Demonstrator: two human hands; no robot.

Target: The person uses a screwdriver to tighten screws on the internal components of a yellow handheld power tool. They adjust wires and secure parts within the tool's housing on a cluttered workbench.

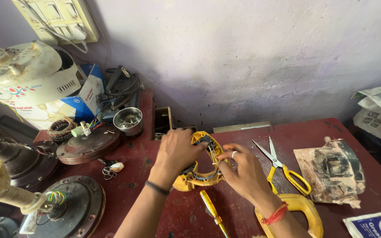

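From the head view I look down on a dark red table (pixel 331 132) and see both hands working on a yellow plastic housing (pixel 197 178), an opened half-shell of some small hand appliance that lies just in front of me near the middle of the table. I judge it light and stiff, hard moulded plastic with a smooth, slightly slippery skin; the shell itself would take a firm hold along its curved outer rim, while the thin wires (pixel 212 156) and small parts inside look delicate and should not be pulled hard. My left hand (pixel 177 152) lies over the upper left part of the housing, its grip curled down and pressed against the shell to steady it; I cannot tell whether the fingers close fully round the rim, as the back of the hand hides them. My right hand (pixel 243 174), with a ring on one finger and a red thread at the wrist, meets the housing from the right, its fingertips drawn together in a narrow pinch at the wires inside the shell, hardly any gap between them. Just below the housing a yellow-handled screwdriver (pixel 212 211) lies on the table, and just right of my right hand sit yellow-handled scissors (pixel 281 167), blades spread. A second yellow shell piece (pixel 303 211) lies under my right forearm. Further left stand a small steel bowl (pixel 128 120) and brown fan motor housings (pixel 89 143), well apart from the work.
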